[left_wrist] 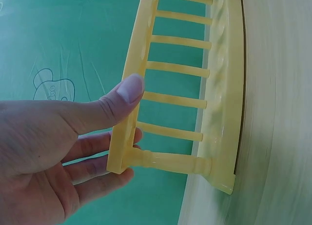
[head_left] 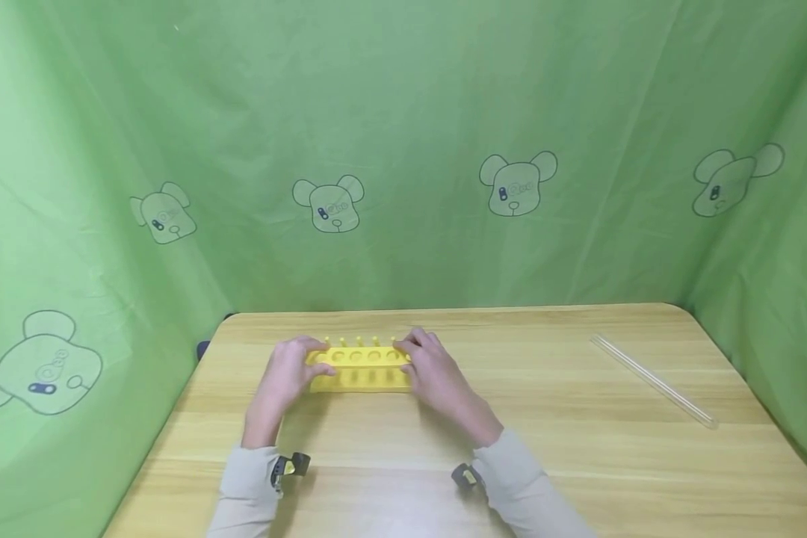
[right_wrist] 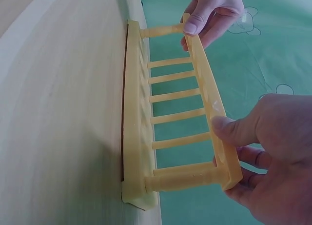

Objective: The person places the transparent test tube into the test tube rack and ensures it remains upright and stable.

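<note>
A yellow plastic test tube rack point(head_left: 370, 379) stands upright at the left-centre of the wooden table, with round holes in its top bar and a row of thin pegs behind. My left hand point(head_left: 286, 375) pinches the left end of the top bar, thumb on the near side and fingers behind. At the opposite end, my right hand point(head_left: 441, 376) grips the same bar in the same way. Both wrist views show the rack's base point(left_wrist: 226, 98) down at the tabletop; whether it is slightly lifted I cannot tell. The fingertips are partly hidden behind the bar.
Thin clear glass rods or tubes point(head_left: 654, 381) lie slantwise on the right side of the table point(head_left: 545, 373). A green curtain point(head_left: 417, 254) with bear-head drawings encloses the back and sides.
</note>
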A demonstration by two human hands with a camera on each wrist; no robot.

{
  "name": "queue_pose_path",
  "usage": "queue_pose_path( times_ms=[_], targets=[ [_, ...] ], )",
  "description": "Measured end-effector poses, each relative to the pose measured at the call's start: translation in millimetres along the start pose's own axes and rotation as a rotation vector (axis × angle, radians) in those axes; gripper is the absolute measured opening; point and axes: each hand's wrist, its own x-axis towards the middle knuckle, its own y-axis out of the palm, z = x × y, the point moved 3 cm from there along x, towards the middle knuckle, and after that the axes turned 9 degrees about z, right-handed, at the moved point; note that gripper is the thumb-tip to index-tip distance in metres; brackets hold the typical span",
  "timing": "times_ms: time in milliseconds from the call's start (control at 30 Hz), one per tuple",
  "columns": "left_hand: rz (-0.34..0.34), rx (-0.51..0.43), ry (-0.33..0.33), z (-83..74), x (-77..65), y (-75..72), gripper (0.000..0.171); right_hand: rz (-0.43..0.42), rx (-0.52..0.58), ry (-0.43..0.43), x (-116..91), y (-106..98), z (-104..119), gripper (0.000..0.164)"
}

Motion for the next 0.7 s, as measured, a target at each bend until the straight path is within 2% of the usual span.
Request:
queue_pose_path(
  times_ms=[700],
  targets=[
    [-0.084, -0.024, 0.132, -8.8, 8.9, 19.7, 0.046, -0.029, -0.029, -0.018, -11.2, -9.9, -18.5, 0.041]
  ],
)
